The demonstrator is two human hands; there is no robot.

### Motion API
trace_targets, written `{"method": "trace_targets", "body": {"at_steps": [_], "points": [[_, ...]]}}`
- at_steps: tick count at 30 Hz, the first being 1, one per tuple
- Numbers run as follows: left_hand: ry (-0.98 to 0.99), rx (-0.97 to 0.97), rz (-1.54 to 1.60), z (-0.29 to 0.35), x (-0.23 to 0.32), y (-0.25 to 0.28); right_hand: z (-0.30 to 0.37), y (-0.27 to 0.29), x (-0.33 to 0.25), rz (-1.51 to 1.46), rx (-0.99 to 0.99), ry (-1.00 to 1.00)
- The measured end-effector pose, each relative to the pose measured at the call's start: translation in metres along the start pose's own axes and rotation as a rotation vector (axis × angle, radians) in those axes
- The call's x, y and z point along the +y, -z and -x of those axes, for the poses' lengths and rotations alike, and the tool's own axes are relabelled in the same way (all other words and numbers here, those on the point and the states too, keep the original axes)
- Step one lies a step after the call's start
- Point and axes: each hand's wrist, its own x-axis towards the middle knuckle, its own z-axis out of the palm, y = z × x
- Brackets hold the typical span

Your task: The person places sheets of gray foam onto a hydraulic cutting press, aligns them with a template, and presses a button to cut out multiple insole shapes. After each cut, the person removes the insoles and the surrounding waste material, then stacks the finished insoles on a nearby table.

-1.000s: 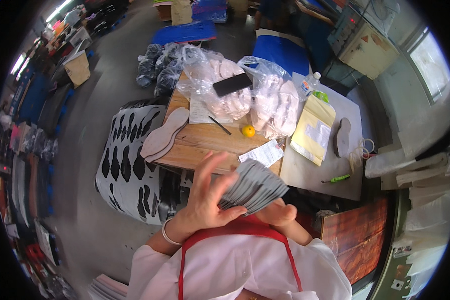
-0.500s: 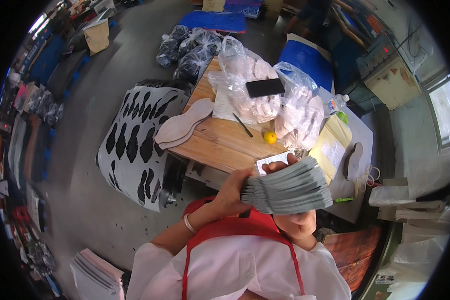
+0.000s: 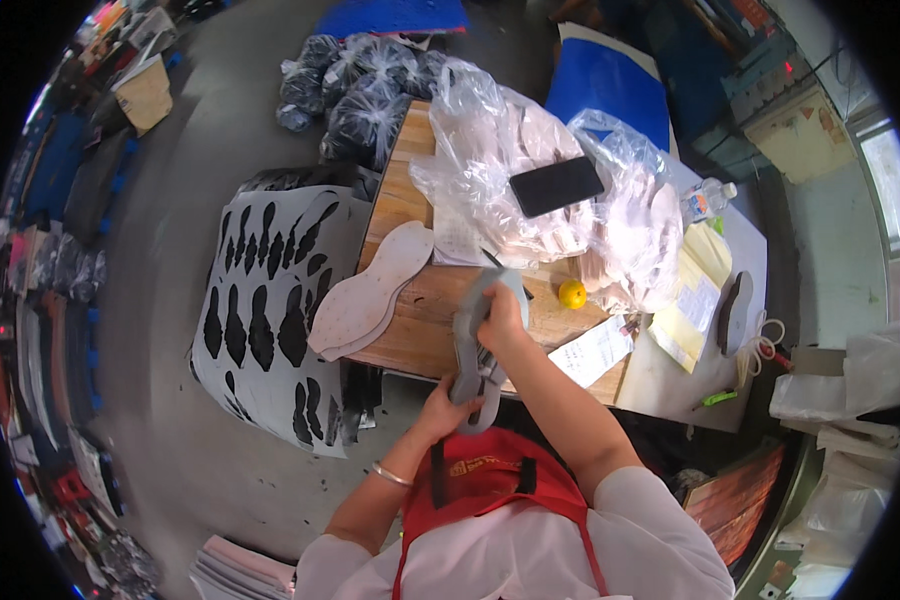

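Observation:
A stack of grey insoles [image 3: 466, 340] is held lengthwise over the front edge of the wooden table [image 3: 425, 318]. My right hand [image 3: 502, 318] grips it toward the far end, fingers bent round it. Lower down, my left hand [image 3: 448, 408] is closed on its near end, close to my red apron [image 3: 490, 478]. To the left on the tabletop lie pale, dotted insole pieces [image 3: 378, 285], one overlapping another. A dark pen [image 3: 492, 258] sits just beyond the stack, partly hidden by it. Right of my right hand are a small yellow fruit [image 3: 572, 294] and a white written slip [image 3: 595, 352].
Clear bags of pale pieces [image 3: 510, 140] cover the table's far side, with a black phone [image 3: 557, 186] on top. A plastic bottle [image 3: 708, 200] stands at the right. Sheets with black sole shapes [image 3: 260, 310] hang left of the table. Dark bagged bundles [image 3: 365, 125] lie behind.
The insole stack has moved left and down and turned from lying crosswise, fanned, to pointing away from me. My right hand has shifted from beneath it to its far end.

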Motion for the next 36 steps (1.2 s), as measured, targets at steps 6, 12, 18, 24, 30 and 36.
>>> {"method": "trace_targets", "body": {"at_steps": [6,12,18,24,30,36], "points": [[-0.001,0.008,0.164,-0.063,-0.022,0.020,-0.068,-0.011,-0.002,0.311,0.120,0.005],[-0.103,0.023,0.196,-0.055,-0.025,0.014,0.023,0.033,0.007,0.932,-0.157,0.361],[-0.264,0.155,-0.722,-0.052,-0.013,0.032,0.120,0.126,0.005,0.613,-0.038,0.406],[-0.341,0.042,-0.985,-0.057,0.077,0.060,0.189,0.197,0.028,0.808,0.266,0.504],[-1.282,-0.142,-0.991,-0.048,0.141,-0.068,0.271,0.255,0.091,0.847,0.345,0.585],[-1.083,-0.853,-0.870,0.090,0.058,-0.266,0.403,0.352,0.199,0.631,0.683,0.553]]}}
